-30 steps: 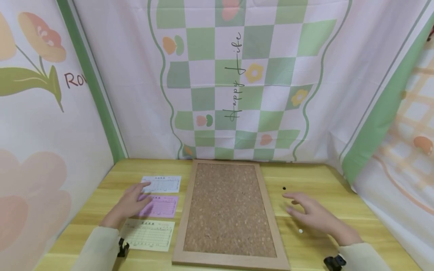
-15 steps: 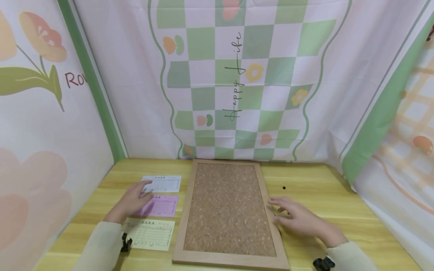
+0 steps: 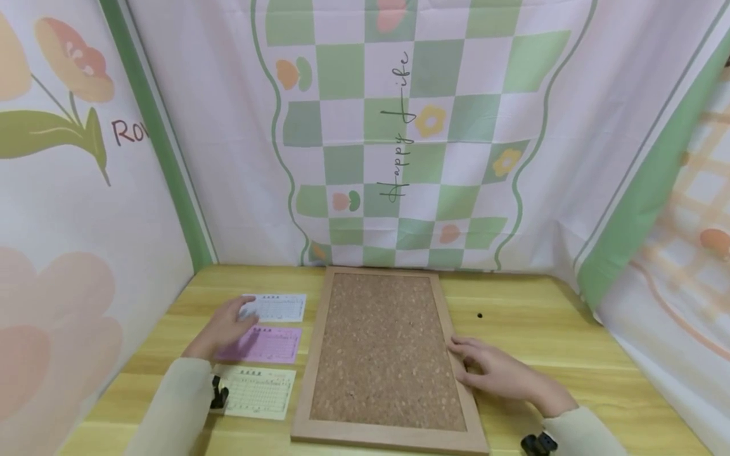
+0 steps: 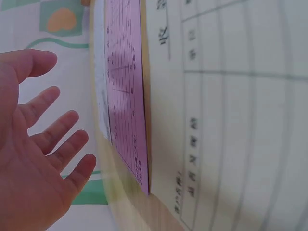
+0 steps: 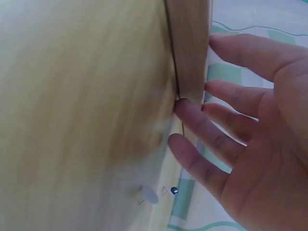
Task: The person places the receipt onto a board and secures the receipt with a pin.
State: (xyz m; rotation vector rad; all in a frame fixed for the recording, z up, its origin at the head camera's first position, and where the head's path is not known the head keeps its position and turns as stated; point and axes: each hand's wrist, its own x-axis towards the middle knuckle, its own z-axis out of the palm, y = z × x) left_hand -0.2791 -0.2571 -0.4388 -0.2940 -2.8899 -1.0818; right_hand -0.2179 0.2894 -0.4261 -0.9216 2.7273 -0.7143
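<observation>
A wood-framed cork board (image 3: 388, 354) lies on the table. My right hand (image 3: 502, 373) is at its right edge, fingertips touching the frame; in the right wrist view the fingers (image 5: 207, 118) stretch along the frame's side (image 5: 190, 43) and grip nothing. My left hand (image 3: 222, 326) hovers with relaxed fingers over a pale blue form (image 3: 279, 308) and a pink form (image 3: 270, 345). Nearer me lies a yellow form (image 3: 259, 394). In the left wrist view the left palm (image 4: 33, 178) holds nothing.
A small black pin (image 3: 480, 315) lies right of the board. In the right wrist view a pale round pin (image 5: 149, 195) shows near it; the right hand hides it from the head view. A patterned curtain (image 3: 393, 126) stands behind the wooden table (image 3: 525, 291).
My right hand has moved left from beside the pins to the board's right edge. My left hand has shifted slightly forward and right above the forms.
</observation>
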